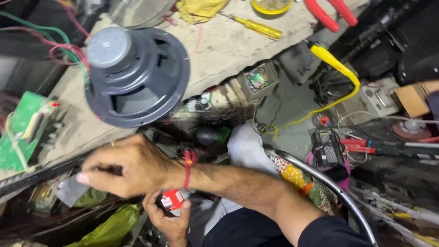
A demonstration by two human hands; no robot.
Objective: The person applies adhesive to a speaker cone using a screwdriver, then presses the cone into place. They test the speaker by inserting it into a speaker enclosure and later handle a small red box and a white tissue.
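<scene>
Head view: a small red box [172,200] is held in the left hand [168,219]; the right hand [130,165] is clenched, contents hidden. The box could be knocked loose by the crossing arm.

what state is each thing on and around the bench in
speaker: lying cone down, magnet up
yellow screwdriver: lying flat on bench
red pliers: handles spread
right hand: reaching across, fingers curled
left hand: holding small red box
green circuit board: lying on bench edge
</scene>
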